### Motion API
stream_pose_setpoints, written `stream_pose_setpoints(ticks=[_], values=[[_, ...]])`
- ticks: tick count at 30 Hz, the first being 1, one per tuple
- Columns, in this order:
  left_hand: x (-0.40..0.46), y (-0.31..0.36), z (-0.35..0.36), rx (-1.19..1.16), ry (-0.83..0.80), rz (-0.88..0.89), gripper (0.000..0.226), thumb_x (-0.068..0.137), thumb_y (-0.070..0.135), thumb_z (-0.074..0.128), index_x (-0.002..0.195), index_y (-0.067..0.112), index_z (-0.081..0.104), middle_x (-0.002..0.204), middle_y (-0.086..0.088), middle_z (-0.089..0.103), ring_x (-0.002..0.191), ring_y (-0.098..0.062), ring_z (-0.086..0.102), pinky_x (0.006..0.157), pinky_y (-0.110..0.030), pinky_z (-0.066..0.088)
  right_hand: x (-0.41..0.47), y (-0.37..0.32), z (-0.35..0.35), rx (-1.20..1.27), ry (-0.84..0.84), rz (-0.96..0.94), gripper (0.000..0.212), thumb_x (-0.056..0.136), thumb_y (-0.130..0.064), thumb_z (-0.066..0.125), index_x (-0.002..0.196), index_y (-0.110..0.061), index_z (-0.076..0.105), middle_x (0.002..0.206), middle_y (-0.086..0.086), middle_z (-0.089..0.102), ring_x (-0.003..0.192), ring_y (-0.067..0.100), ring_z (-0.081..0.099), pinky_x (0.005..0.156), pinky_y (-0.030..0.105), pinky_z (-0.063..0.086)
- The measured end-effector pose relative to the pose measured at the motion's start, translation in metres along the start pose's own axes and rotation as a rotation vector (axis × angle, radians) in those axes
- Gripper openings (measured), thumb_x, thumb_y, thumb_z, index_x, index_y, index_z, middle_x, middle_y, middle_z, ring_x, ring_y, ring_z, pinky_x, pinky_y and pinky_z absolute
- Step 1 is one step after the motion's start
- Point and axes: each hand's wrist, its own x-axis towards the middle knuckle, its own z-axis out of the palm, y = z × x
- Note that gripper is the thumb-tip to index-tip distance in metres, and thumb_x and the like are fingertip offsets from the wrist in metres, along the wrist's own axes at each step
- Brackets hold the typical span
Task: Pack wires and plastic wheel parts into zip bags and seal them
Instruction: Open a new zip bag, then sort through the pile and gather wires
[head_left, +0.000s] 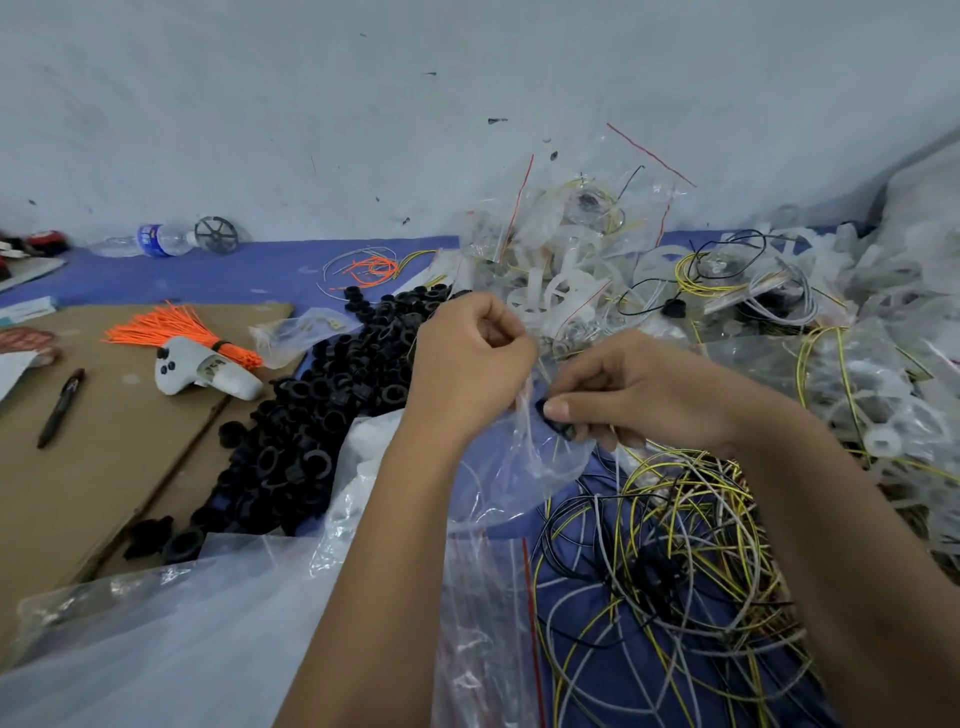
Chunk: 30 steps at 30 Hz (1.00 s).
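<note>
My left hand (467, 353) pinches the top edge of a clear zip bag (519, 467) that hangs between both hands. My right hand (623, 389) pinches a small black plastic part (558, 423) at the bag's mouth. A heap of black ring parts (322, 415) lies to the left of my hands. Loose yellow, grey and black wires (675, 561) lie tangled below my right arm. Filled zip bags (561, 249) with white wheel parts and wires are piled behind my hands.
A cardboard sheet (119, 447) on the left carries a pen (61, 408), a bundle of orange ties (176, 330) and a white controller (208, 371). Empty zip bags (488, 623) lie in front. White wheel parts (883, 364) heap at right. A water bottle (150, 240) lies by the wall.
</note>
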Motion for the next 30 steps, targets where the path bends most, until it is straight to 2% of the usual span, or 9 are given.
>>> stream_pose_setpoints(ticks=[8, 11, 14, 17, 19, 22, 26, 28, 30], values=[[-0.005, 0.011, 0.004, -0.114, -0.169, 0.021, 0.011, 0.083, -0.003, 0.069, 0.078, 0.006, 0.066, 0.064, -0.014, 0.066, 0.052, -0.017, 0.053, 0.053, -0.023, 0.040, 0.006, -0.007, 0.037, -0.095, -0.130, -0.085, 0.033, 0.086, 0.004, 0.062, 0.066, -0.022, 0.062, 0.061, -0.005, 0.065, 0.060, 0.003, 0.058, 0.058, 0.034, 0.052], [-0.007, 0.014, -0.005, -0.281, -0.318, -0.017, 0.014, 0.086, -0.004, 0.073, 0.081, 0.006, 0.065, 0.062, -0.011, 0.061, 0.050, -0.017, 0.052, 0.045, -0.020, 0.042, 0.008, -0.013, 0.047, -0.076, -0.219, -0.170, 0.037, 0.083, 0.014, 0.052, 0.070, -0.021, 0.055, 0.074, -0.043, 0.059, 0.069, -0.029, 0.049, 0.066, 0.007, 0.047], [-0.010, 0.016, -0.013, -0.332, -0.456, -0.020, 0.012, 0.087, -0.004, 0.074, 0.088, 0.003, 0.065, 0.065, -0.012, 0.063, 0.053, -0.019, 0.056, 0.047, -0.023, 0.047, 0.010, 0.005, 0.051, -0.244, -0.233, -0.003, 0.033, 0.097, 0.001, 0.058, 0.067, -0.012, 0.050, 0.063, -0.015, 0.052, 0.061, -0.031, 0.045, 0.065, -0.004, 0.035], [-0.009, 0.015, -0.020, -0.362, -0.525, -0.006, 0.010, 0.088, -0.004, 0.072, 0.092, 0.002, 0.065, 0.066, -0.011, 0.064, 0.056, -0.019, 0.060, 0.051, -0.025, 0.052, 0.014, 0.010, 0.054, -0.336, -0.209, 0.100, 0.017, 0.093, -0.007, 0.067, 0.080, -0.004, 0.056, 0.077, 0.011, 0.057, 0.076, -0.002, 0.060, 0.075, 0.018, 0.050], [-0.008, 0.013, -0.025, -0.372, -0.521, -0.012, 0.009, 0.089, 0.000, 0.074, 0.093, 0.003, 0.066, 0.068, -0.009, 0.065, 0.057, -0.018, 0.063, 0.052, -0.025, 0.054, 0.017, 0.007, 0.057, -0.329, -0.115, 0.057, 0.022, 0.091, -0.008, 0.068, 0.110, 0.004, 0.062, 0.103, 0.020, 0.066, 0.098, 0.024, 0.063, 0.089, 0.038, 0.051], [-0.004, 0.008, -0.035, -0.380, -0.457, -0.036, 0.008, 0.091, 0.011, 0.074, 0.093, 0.007, 0.068, 0.080, -0.011, 0.071, 0.059, -0.020, 0.065, 0.053, -0.024, 0.054, 0.016, 0.003, 0.049, -0.403, 0.045, 0.023, 0.031, 0.094, 0.000, 0.060, 0.124, 0.004, 0.059, 0.116, 0.014, 0.066, 0.105, 0.031, 0.063, 0.089, 0.031, 0.050], [0.002, -0.004, -0.042, -0.291, -0.225, -0.095, 0.015, 0.098, 0.019, 0.068, 0.085, 0.012, 0.067, 0.076, -0.005, 0.072, 0.055, -0.017, 0.062, 0.050, -0.022, 0.051, 0.011, 0.005, 0.045, -0.454, -0.207, 0.002, 0.027, 0.091, 0.008, 0.058, 0.087, -0.016, 0.069, 0.084, -0.007, 0.074, 0.083, 0.010, 0.067, 0.081, 0.026, 0.053], [0.005, -0.010, -0.041, -0.297, -0.132, -0.158, 0.021, 0.099, 0.023, 0.067, 0.081, 0.013, 0.065, 0.071, -0.002, 0.070, 0.053, -0.016, 0.061, 0.050, -0.021, 0.049, 0.006, -0.002, 0.049, -0.461, -0.299, 0.014, 0.038, 0.094, 0.001, 0.057, 0.094, -0.033, 0.072, 0.090, -0.007, 0.072, 0.089, 0.014, 0.066, 0.087, 0.035, 0.055], [0.007, -0.014, -0.038, -0.345, -0.075, -0.206, 0.024, 0.099, 0.026, 0.067, 0.079, 0.013, 0.064, 0.067, -0.001, 0.067, 0.051, -0.014, 0.059, 0.049, -0.021, 0.048, 0.006, -0.003, 0.054, -0.380, -0.310, -0.014, 0.026, 0.099, -0.003, 0.055, 0.102, -0.022, 0.073, 0.091, -0.013, 0.073, 0.086, -0.004, 0.064, 0.083, 0.015, 0.051]])
